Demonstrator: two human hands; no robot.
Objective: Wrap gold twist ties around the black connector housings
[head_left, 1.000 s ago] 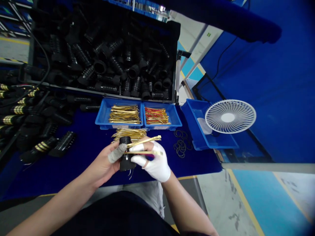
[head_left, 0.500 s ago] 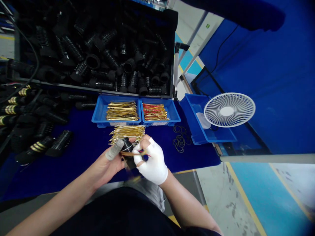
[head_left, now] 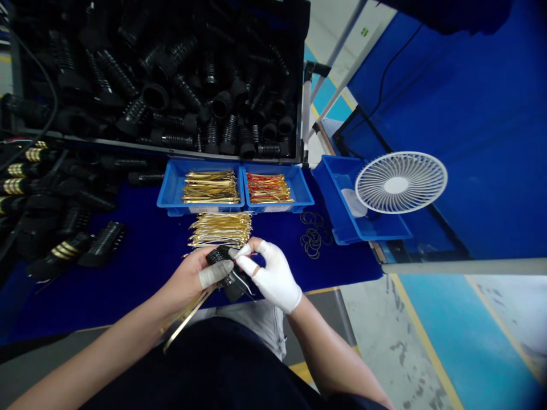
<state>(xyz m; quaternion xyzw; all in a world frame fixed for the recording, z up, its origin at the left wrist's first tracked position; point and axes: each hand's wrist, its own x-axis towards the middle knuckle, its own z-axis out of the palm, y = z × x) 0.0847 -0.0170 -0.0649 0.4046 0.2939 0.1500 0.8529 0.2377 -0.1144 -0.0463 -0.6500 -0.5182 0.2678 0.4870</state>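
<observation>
Since the earlier frames, the gold strips (head_left: 188, 316) that stuck out to the right above the gloved fingers now trail down and to the left, below the bare wrist and past the desk (head_left: 141, 267) edge toward the person's lap. The black socket (head_left: 226, 270) is tipped over between both hands, just in front of the loose pile of gold strips (head_left: 220, 229).

The left hand (head_left: 194, 279), bare but for a grey finger cot, has its grip closed around the socket body. The right hand (head_left: 273, 276), in a white glove, pinches narrowly at the socket's near end; what sits between those fingertips is too small to tell.

To my eye the socket is light, hard plastic, ribbed enough not to slip, best held round the body as now. The strips look thin and springy, easily bent, so they want holding near the socket, not at the free tips.

Two blue trays, one of gold strips (head_left: 209, 187) and one of red-and-gold ones (head_left: 269, 188), stand close beyond the pile, black rings (head_left: 313, 242) lie to the right, and a white fan (head_left: 400, 183) sits further right. Open blue cloth lies to the left of the hands; the desk edge is just beneath them.
</observation>
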